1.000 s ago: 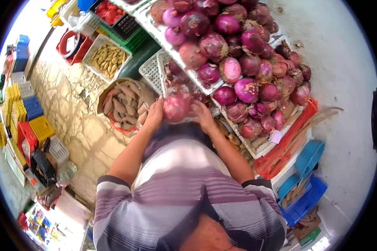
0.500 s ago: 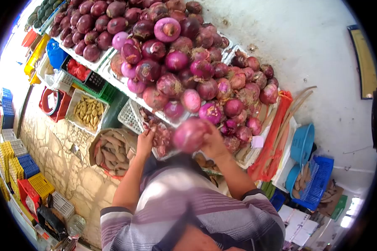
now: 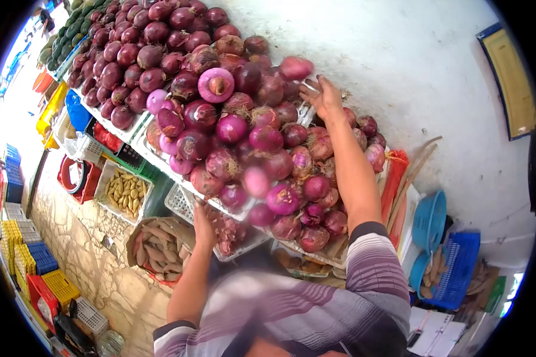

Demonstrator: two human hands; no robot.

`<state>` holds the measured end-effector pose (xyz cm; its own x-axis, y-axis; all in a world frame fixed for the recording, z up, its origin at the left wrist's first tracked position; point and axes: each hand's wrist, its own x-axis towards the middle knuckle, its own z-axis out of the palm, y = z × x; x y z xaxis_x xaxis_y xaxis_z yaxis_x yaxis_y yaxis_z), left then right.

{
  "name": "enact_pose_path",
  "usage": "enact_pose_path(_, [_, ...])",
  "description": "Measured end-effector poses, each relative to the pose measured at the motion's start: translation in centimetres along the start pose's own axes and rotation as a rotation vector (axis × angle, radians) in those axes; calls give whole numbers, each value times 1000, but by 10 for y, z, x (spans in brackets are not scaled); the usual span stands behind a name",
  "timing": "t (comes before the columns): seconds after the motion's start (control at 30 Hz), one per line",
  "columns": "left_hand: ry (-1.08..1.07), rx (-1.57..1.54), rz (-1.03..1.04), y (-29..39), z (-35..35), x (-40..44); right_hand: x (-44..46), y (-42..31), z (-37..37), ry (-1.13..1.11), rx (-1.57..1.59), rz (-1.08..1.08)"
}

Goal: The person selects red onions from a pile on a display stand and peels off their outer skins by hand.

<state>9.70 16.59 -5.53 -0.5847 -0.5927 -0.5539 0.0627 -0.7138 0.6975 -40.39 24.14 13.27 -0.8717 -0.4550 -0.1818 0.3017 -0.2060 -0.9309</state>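
My right hand (image 3: 324,100) is stretched over the back of the red onion pile (image 3: 220,128), by the wall. Its fingers are spread and hold nothing. Just beyond the fingertips is a smeared reddish-pink onion (image 3: 296,68), apart from the hand, at the pile's back edge. My left hand (image 3: 203,226) is low in front, beside the rim of a white crate (image 3: 180,202). Its fingers point up, stretched out, with nothing visible in them. Right of it, a white basket holds onion skins and small dark-red pieces (image 3: 229,232), partly blurred.
A sack of sweet potatoes (image 3: 161,247) and a crate of yellowish roots (image 3: 125,191) stand on the left. A red mesh bag (image 3: 394,178), blue basins (image 3: 429,220) and a blue basket (image 3: 458,268) are at the right. A white wall (image 3: 411,71) rises behind the pile.
My right hand has gone from in front of my body, where it held a red onion, up to the pile's back, and has let go. My left hand has moved slightly down; the view has shifted.
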Motion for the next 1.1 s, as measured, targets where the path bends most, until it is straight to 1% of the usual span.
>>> enact_pose_path(0.03, [107,-36,11,-3,7,11,11,-1,-7,15,-85,-35])
enact_pose_path(0.07, [119,-25,27,-8,7,20,18,0,-15,42,-244,-58])
enact_pose_path(0.13, [100,-122,91,-2,28,34,32,1,-25,94,-564,-110])
enact_pose_path(0.17, [168,-62,130,-22,17,55,47,12,-37,92,-845,-223])
enact_pose_path(0.2, [187,-166,214,-27,25,60,56,22,-44,85,-1037,-343])
enact_pose_path(0.27, [192,-123,281,-37,23,66,65,41,-53,74,-1412,-587])
enact_pose_path(0.3, [245,-122,297,-36,30,63,71,47,-55,-8,-1546,-522])
enact_pose_path(0.4, [477,-84,203,-3,72,41,73,59,-46,-98,-1610,-420])
enact_pose_path(0.43, [514,-72,200,-9,68,46,80,61,-48,-184,-1700,-408])
enact_pose_path(0.53, [493,25,274,-14,63,50,96,71,-45,-247,-1805,-398])
enact_pose_path(0.57, [540,15,222,-15,64,49,99,73,-45,-232,-1851,-415])
enact_pose_path(0.67, [586,-35,226,0,83,41,111,75,-41,-158,-1910,-321])
enact_pose_path(0.7, [611,-26,257,-21,61,58,107,69,-39,-169,-1860,-331])
enact_pose_path(0.77, [668,35,271,-9,73,50,91,48,-37,-185,-1766,-346])
enact_pose_path(0.8, [692,57,278,-5,81,48,91,42,-42,-193,-1658,-378])
enact_pose_path(0.83, [616,186,315,-18,63,54,89,35,-48,-201,-1551,-407])
enact_pose_path(0.87, [584,103,315,-30,48,65,87,29,-53,-207,-1443,-440])
enact_pose_path(0.9, [552,21,316,-38,38,74,70,21,-48,-139,-1219,-477])
enact_pose_path(0.97, [516,-105,309,-27,53,67,57,14,-51,-195,-890,-374])
enact_pose_path(1.07, [565,-80,284,-16,68,57,25,8,-37,-233,-399,-193])
enact_pose_path(1.1, [550,-87,295,-16,67,57,18,8,-32,-237,-253,-133])
